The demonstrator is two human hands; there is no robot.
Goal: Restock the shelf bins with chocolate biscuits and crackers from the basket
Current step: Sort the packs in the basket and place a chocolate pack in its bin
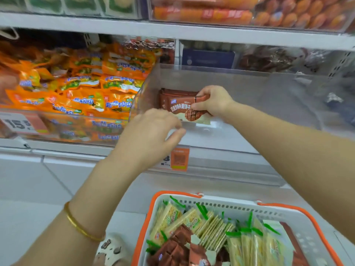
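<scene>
**A:** Status, left to right?

**B:** I see a bin of orange packets (pixel 76 89) far left of the left hand (pixel 151 129), with a price tag (pixel 17 122) reading "15". The left hand's fingers are curled at the chocolate biscuit packet (pixel 184 108)'s lower-left corner. Can't tell if it's holding anything. The right hand (pixel 213 100) grips the packet's right end, inside the clear bin (pixel 249 89).

**A:** Label?

**B:** White Chinese print, brand unreadable. Basket (pixel 192 200) is below the right forearm, with crackers (pixel 211 225) and brown packs (pixel 172 250).
</scene>
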